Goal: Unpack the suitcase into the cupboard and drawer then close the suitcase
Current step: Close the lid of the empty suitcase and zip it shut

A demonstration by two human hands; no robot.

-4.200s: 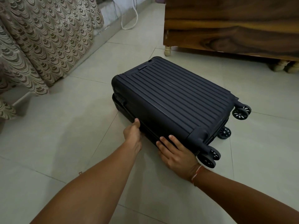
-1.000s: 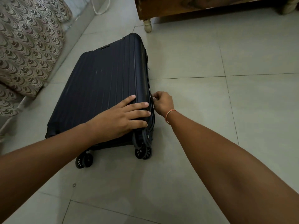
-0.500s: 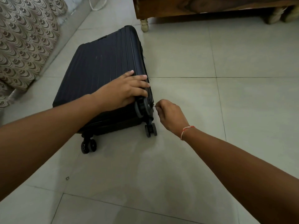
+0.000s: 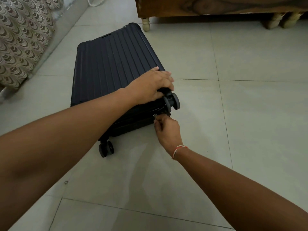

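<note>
A dark navy ribbed hard-shell suitcase (image 4: 113,70) lies flat on the tiled floor, its wheels toward me and its lid down. My left hand (image 4: 153,85) lies palm down on the near right corner of the lid, fingers curled over the edge above a wheel (image 4: 172,102). My right hand (image 4: 166,129) is just below that corner, fingers pinched on the small metal zip pull (image 4: 154,116) on the wheel-end side of the case. A second wheel pair (image 4: 106,148) shows at the near left.
A dark wooden piece of furniture (image 4: 216,5) on turned pale legs (image 4: 145,24) stands at the back, close to the suitcase's far corner. A patterned curtain (image 4: 21,35) hangs at the left beside a wall edge. Pale floor tiles (image 4: 250,114) spread to the right and near side.
My right hand has drawn the zip pull from the long right side around the wheel corner onto the wheel-end side. My left hand has slid down to that corner.
</note>
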